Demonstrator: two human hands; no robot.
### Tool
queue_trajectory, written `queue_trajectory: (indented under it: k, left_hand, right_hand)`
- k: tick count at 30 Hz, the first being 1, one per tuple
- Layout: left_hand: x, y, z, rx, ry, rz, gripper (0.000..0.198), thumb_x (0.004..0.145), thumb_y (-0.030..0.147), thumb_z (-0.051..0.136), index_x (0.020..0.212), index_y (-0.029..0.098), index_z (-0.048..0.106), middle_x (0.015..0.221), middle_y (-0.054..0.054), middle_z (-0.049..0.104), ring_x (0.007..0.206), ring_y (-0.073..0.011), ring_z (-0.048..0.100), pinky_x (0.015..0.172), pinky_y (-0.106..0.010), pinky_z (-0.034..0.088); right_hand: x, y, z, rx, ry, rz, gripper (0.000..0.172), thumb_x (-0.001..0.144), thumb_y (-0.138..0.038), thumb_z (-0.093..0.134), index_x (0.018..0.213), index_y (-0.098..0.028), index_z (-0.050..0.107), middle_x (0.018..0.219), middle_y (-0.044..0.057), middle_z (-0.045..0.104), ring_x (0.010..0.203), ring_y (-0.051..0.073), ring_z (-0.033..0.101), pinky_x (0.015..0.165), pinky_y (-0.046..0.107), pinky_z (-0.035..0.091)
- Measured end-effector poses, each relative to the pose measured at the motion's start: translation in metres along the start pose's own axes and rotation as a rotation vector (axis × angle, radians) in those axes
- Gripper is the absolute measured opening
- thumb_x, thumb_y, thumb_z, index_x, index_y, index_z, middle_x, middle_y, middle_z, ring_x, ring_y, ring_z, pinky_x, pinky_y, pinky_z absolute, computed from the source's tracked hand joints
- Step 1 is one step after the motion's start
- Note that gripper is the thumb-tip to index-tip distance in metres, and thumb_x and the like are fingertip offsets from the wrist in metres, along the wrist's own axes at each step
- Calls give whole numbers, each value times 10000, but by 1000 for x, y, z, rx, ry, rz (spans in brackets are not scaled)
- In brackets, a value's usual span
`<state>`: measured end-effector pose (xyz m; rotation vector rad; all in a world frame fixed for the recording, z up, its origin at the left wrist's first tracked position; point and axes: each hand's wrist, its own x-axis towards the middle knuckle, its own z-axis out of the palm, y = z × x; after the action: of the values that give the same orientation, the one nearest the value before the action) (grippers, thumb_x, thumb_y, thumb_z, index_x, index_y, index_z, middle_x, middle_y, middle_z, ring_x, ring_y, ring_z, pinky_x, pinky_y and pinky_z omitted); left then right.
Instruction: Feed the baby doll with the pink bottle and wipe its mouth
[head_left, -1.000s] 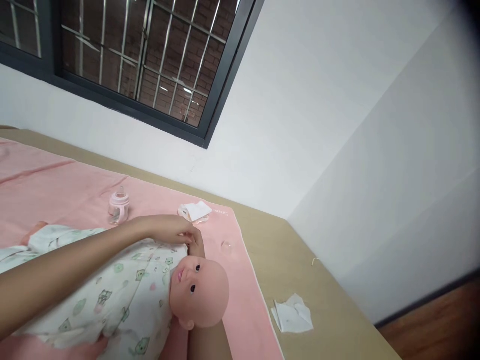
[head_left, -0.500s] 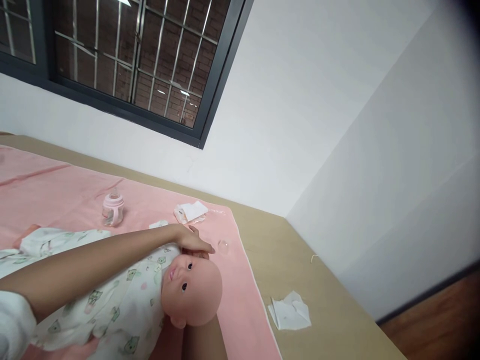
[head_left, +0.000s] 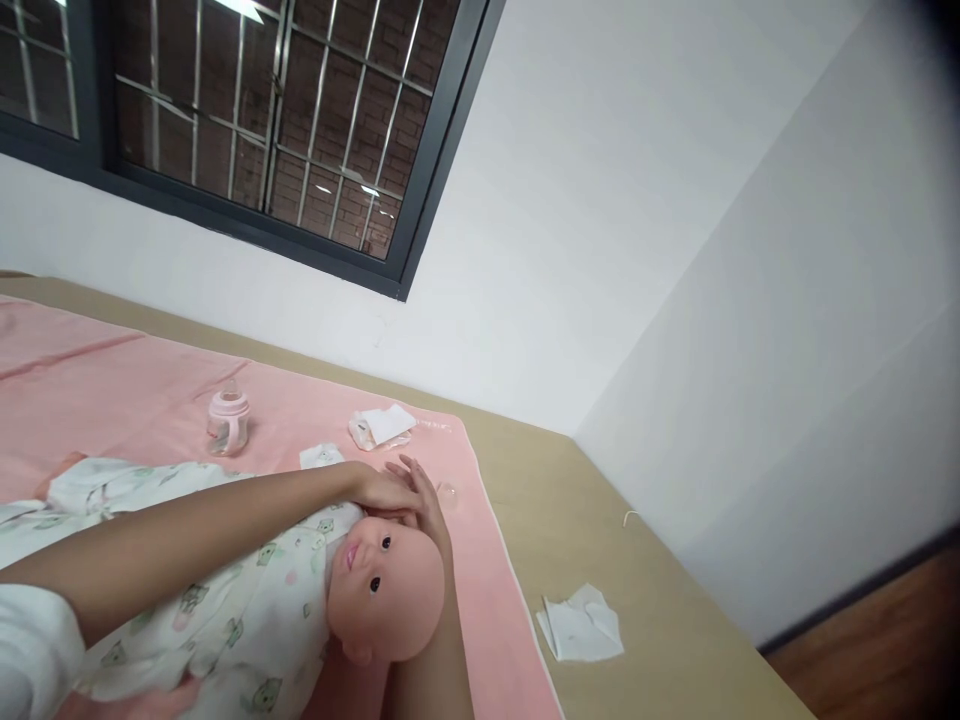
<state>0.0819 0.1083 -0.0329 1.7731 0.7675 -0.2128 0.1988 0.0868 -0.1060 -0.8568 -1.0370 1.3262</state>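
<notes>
A baby doll (head_left: 386, 590) in a white, animal-print outfit lies on its back with its head to the right. My left arm reaches across its body. My left hand (head_left: 386, 490) lies with fingers stretched out at the far side of the doll's head, against my right hand; some of its fingers are hidden. The doll's head rests on my right forearm, which passes beneath it. Beyond the head my right hand (head_left: 427, 490) emerges, fingers extended and slightly apart, its palm side partly covered by my left hand.
A pink-topped baby bottle (head_left: 228, 425) stands upright on the pink blanket (head_left: 90, 390). Near it lie a plastic packet with white paper (head_left: 382, 427) and a small clear round item (head_left: 448, 494). Folded tissue (head_left: 581, 625) sits on the tan surface (head_left: 547, 510). A barred window is behind.
My right hand has come further out past the doll's head, its fingers now showing beside my left hand. The doll's head has shifted slightly down and right. My left hand moved slightly lower.
</notes>
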Motion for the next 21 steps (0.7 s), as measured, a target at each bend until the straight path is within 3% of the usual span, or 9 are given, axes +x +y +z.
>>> queue_trajectory:
  k: [3,5,10,12,15,18,21]
  left_hand:
    - [5,1,3,22,-93,-27,488,912,404,287,995,177,711,781,-69,719,805,-230,677,748,-355,536]
    - [10,0,5,55,-126,-47,502,900,388,269,1023,186,712,784,-69,725,812,-234,681,746,-356,539]
    - [18,-3,3,205,-73,-47,579,913,447,226,1027,174,724,812,-88,735,804,-240,682,708,-353,549]
    - [17,-3,-3,309,23,-19,527,912,414,271,1075,176,712,883,-87,739,819,-227,677,726,-337,547]
    - [10,-6,-15,527,276,15,409,857,278,416,1142,167,686,1094,-111,700,986,-236,630,887,-359,498]
    - [-1,-15,-29,760,540,-38,352,793,200,518,1077,129,713,1288,-198,572,1212,-345,467,1019,-510,366]
    - [-12,-30,-42,913,670,-119,289,804,212,546,1006,151,743,1371,-211,493,1292,-409,354,1053,-609,242]
  right_hand:
    - [15,-10,-20,213,-24,93,497,769,-543,657,1162,-243,607,1207,76,659,1116,214,625,1024,412,443]
    - [20,-15,-35,305,-28,64,495,758,-518,685,1176,-264,608,1255,84,633,1119,210,625,1058,427,414]
    - [18,-23,-60,412,9,-44,454,774,-509,669,1165,-281,635,1317,76,591,1190,214,585,1099,447,375]
    - [17,-24,-63,439,33,-74,435,778,-511,660,1152,-287,645,1310,62,596,1192,204,583,1106,441,373]
    - [17,-25,-65,458,56,-99,413,787,-508,647,1139,-293,653,1314,51,593,1200,192,575,1114,435,369]
    - [18,-24,-65,475,68,-98,404,777,-507,657,1121,-294,662,1316,45,590,1195,187,578,1116,429,369]
    - [19,-23,-65,488,65,-95,410,772,-506,662,1123,-295,663,1329,44,584,1201,192,578,1111,425,374]
